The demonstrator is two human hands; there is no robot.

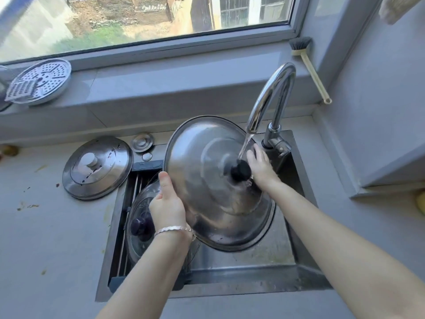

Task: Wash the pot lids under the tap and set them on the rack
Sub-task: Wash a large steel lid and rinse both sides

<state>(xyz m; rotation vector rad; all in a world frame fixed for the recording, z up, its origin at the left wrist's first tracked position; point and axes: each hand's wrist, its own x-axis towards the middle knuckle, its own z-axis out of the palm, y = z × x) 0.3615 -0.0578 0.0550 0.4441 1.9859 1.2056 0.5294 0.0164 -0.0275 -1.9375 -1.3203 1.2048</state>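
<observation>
Left grip is clasping the left rim of the large steel lid, with the thumb lying on its domed top. Right grip is resting loose, uncurled fingers on the lid just behind the black knob. The lid is being held tilted over the sink, and water from the tap is falling beside the knob. A glass lid is lying on the rack below the left grip. Another steel lid is sitting on the worktop, left of the sink.

Fingers of the left hand lie hidden behind the steel lid.
</observation>
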